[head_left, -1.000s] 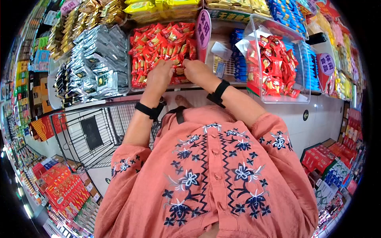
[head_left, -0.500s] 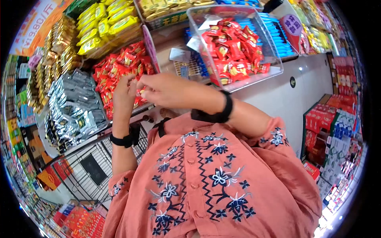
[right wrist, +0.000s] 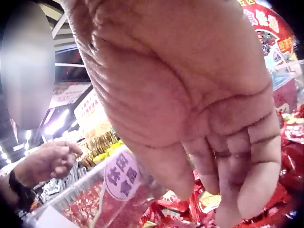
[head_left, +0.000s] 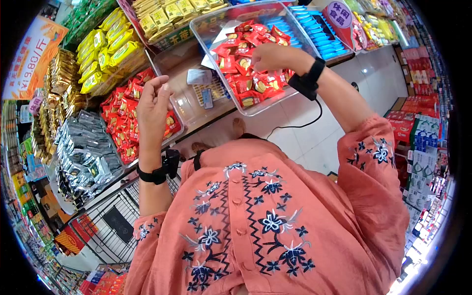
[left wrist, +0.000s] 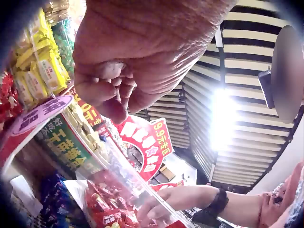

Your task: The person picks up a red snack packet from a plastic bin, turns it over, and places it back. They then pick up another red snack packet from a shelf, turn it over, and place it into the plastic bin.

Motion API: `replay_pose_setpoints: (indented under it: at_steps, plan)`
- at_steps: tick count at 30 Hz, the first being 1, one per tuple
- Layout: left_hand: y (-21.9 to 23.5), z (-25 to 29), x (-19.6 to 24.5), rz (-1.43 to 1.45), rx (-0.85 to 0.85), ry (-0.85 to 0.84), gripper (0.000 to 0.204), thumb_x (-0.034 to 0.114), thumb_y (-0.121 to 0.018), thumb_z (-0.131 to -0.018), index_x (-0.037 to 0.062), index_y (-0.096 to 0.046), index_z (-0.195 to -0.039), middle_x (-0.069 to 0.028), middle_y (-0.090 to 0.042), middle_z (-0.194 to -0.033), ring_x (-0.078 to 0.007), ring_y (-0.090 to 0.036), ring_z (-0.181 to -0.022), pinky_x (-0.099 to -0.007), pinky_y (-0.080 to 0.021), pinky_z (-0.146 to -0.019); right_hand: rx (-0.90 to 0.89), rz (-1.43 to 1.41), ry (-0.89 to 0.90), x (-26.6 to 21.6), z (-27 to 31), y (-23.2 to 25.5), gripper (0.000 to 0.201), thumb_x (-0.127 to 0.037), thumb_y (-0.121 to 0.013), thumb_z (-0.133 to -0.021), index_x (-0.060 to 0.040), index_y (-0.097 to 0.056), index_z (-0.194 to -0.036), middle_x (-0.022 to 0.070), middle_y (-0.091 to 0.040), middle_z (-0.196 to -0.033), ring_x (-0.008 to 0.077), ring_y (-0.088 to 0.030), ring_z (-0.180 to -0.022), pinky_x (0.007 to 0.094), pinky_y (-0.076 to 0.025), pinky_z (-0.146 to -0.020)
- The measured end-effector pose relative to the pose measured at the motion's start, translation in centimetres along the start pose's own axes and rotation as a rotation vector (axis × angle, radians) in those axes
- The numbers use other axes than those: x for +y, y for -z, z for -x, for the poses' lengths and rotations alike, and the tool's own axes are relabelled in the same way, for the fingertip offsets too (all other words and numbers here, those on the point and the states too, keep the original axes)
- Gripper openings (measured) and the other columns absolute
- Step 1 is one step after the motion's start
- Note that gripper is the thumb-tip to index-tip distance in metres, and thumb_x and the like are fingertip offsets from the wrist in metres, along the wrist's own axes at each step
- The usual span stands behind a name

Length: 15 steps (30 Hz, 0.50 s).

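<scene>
My right hand (head_left: 275,56) is over a clear plastic bin (head_left: 247,112) of small red wrapped snack packets (head_left: 242,65). In the right wrist view its fingers (right wrist: 259,190) point down among the packets, with no packet gripped in sight. My left hand (head_left: 153,105) hovers at the right side of another bin of red packets (head_left: 123,118), fingers loosely bent and nothing held. The left wrist view shows that hand (left wrist: 147,52) from the palm side, its fingertips bunched near the thumb. Both wrists wear black straps.
Silver packets (head_left: 86,147) lie left of the red ones, with yellow packs (head_left: 105,54) behind. Between the two red lots sits a tray section with a white card (head_left: 199,76). Blue packets (head_left: 314,34) are at the right. A wire cart (head_left: 105,236) stands below the shelf.
My hands were together over the left red packets and have parted. The right hand has moved right to the clear bin; the left stays near the first bin. The head view has turned rightward.
</scene>
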<state>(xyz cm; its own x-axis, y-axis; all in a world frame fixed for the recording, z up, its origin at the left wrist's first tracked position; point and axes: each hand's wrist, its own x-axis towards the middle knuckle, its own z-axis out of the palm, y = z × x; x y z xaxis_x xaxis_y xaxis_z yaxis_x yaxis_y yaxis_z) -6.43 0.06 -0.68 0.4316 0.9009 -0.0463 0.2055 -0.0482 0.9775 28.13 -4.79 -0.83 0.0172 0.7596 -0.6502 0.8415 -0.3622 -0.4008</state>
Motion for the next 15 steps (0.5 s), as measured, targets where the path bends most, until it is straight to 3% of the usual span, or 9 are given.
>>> replay_pose_setpoints:
  at_steps: [6, 9, 12, 15]
  plan:
    - [-2.1, 0.1, 0.2, 0.006, -0.021, 0.013, 0.024, 0.015, -0.057, -0.101, 0.0023, -0.06, -0.121, -0.001, -0.062, -0.089, -0.0039, -0.05, -0.07, -0.0196, -0.044, -0.062, -0.143, 0.046, -0.047, 0.4, -1.7, -1.3, 0.018, -0.016, -0.064, -0.085, 0.0012, -0.065, -0.091, 0.0104, -0.066, -0.072, 0.0203, -0.067, -0.06, 0.0346, -0.055, -0.054]
    - [-2.7, 0.5, 0.6, 0.011, -0.019, 0.028, 0.024, 0.016, -0.056, -0.101, 0.0022, -0.06, -0.121, -0.0014, -0.062, -0.09, -0.004, -0.05, -0.069, -0.0196, -0.044, -0.062, -0.118, 0.271, 0.113, 0.8, -3.2, -1.3, 0.017, -0.016, -0.062, -0.086, 0.0003, -0.064, -0.087, 0.0096, -0.066, -0.073, 0.0186, -0.066, -0.062, 0.0321, -0.055, -0.056]
    - [-2.6, 0.6, 0.6, 0.019, -0.038, 0.018, 0.025, 0.016, -0.056, -0.101, 0.0021, -0.06, -0.122, -0.0019, -0.064, -0.092, -0.0041, -0.051, -0.071, -0.0196, -0.044, -0.062, -0.044, 0.039, 0.117, 0.3, -0.4, 1.5, 0.017, -0.013, -0.058, -0.087, 0.003, -0.064, -0.087, 0.0101, -0.068, -0.075, 0.0191, -0.069, -0.062, 0.0321, -0.056, -0.05]
    - [-3.0, 0.2, 1.2, 0.088, -0.089, 0.02, 0.027, 0.018, -0.057, -0.101, 0.0025, -0.061, -0.123, -0.0029, -0.065, -0.096, -0.0042, -0.054, -0.073, -0.0198, -0.045, -0.062, 0.014, -0.191, 0.194, -0.7, 3.4, 4.7, 0.016, -0.019, -0.06, -0.089, -0.0028, -0.063, -0.087, 0.0041, -0.066, -0.074, 0.0111, -0.066, -0.068, 0.0257, -0.051, -0.055]
